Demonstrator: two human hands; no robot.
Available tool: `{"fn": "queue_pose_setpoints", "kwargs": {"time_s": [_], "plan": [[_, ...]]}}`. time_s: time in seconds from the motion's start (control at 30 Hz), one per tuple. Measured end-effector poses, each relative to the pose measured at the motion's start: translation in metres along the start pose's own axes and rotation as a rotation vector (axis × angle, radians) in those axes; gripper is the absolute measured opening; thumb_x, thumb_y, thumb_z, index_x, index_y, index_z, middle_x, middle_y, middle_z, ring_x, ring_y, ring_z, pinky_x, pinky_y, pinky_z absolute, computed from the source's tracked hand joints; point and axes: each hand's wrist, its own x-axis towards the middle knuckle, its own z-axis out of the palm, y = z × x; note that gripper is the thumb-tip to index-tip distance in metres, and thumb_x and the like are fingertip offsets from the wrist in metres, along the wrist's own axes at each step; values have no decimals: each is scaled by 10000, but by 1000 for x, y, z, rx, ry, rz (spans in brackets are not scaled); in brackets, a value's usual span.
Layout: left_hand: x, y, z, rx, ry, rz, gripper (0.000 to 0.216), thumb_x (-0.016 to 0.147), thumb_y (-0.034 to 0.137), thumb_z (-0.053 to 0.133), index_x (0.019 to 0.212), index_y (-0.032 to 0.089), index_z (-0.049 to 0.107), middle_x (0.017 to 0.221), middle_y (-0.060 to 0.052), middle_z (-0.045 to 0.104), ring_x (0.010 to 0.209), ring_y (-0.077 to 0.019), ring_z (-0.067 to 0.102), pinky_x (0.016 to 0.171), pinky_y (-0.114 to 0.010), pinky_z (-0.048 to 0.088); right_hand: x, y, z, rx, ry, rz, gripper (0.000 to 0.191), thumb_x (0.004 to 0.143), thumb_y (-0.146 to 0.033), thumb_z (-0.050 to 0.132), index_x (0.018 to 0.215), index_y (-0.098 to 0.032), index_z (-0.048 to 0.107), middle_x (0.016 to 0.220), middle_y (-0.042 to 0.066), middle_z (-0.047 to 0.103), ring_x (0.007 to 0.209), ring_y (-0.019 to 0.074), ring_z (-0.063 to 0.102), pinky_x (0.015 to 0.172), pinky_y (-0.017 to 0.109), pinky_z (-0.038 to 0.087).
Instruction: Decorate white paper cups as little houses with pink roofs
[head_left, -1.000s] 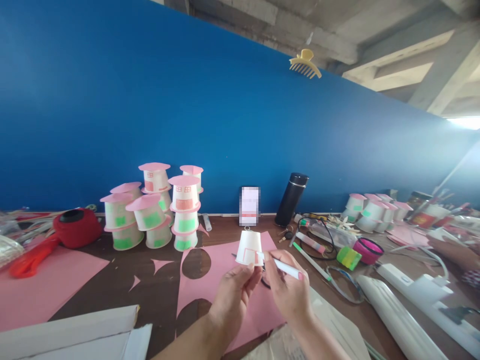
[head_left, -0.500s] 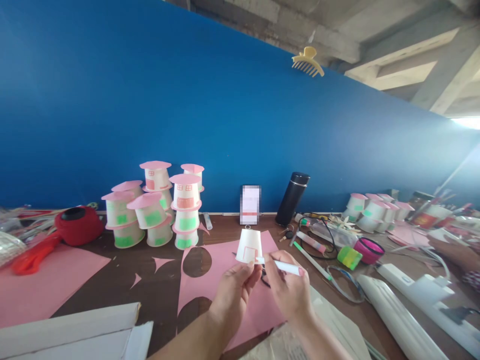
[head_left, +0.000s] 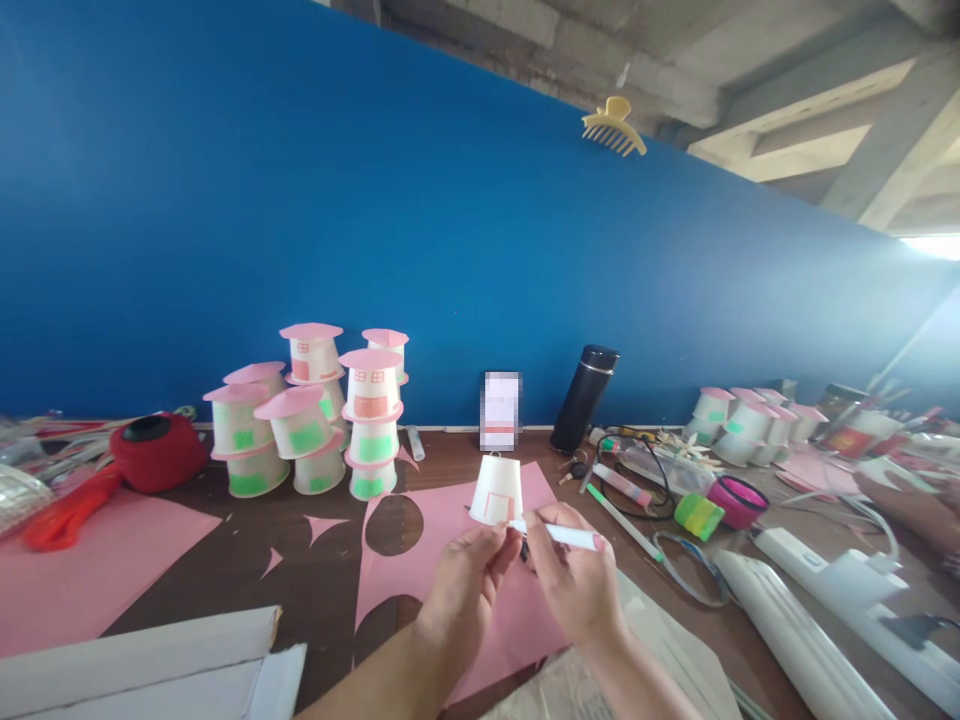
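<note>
my left hand (head_left: 469, 585) pinches the rim of an upturned paper cup (head_left: 497, 490), lifting it over the pink paper sheet (head_left: 442, 560) so its drawn side faces me, base up and axis upright. my right hand (head_left: 574, 580) grips a white marker (head_left: 555, 533), lying crosswise, tip leftward at the cup's lower edge.

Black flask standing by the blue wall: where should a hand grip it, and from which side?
Grip the black flask around its mid-body, coming from the front left. It is a tall, smooth cylinder that leans slightly, so a wrap around the barrel probably holds better than a pinch at the cap. Its right side is crowded by keys and cables, and the wall blocks the back.
</note>
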Motion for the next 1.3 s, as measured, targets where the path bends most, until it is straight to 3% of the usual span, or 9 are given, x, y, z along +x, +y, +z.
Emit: {"fn": "queue_pose_setpoints", "kwargs": {"time_s": [0.67, 1.07, 1.3], "plan": [[-1, -2, -1, 11, -14, 20, 137, 702, 204, 776, 752, 82, 739, 870, -109, 721, 920, -194, 656, 980, -316, 486, 2, 0, 2, -7, 88, -69, 231, 934, -356, 516, 829, -201, 651, 723, 37, 699, 549, 138, 642, 465, 197, 461], [1, -3, -2, -3, -15, 20, 114, 702, 196, 774, 722, 92, 730, 844, -100, 718, 902, -193, 659, 990, -328, 480, 2, 2, 3, -14, 99, -75, 222, 930, -358, 522, 862, -202, 663, 718, 34, 703, 531, 139, 641, 463, 204, 469], [0, -1, -1, -3, 6, 9, 109, 693, 193, 781, 703, 99, 726, 799, -87, 699, 893, -191, 651, 995, -335, 471, 1, 1, 2, -16, 55, -20, 241, 924, -373, 523, 786, -208, 630, 549, -12, 644, 450, 130, 592, 434, 192, 434]]}}
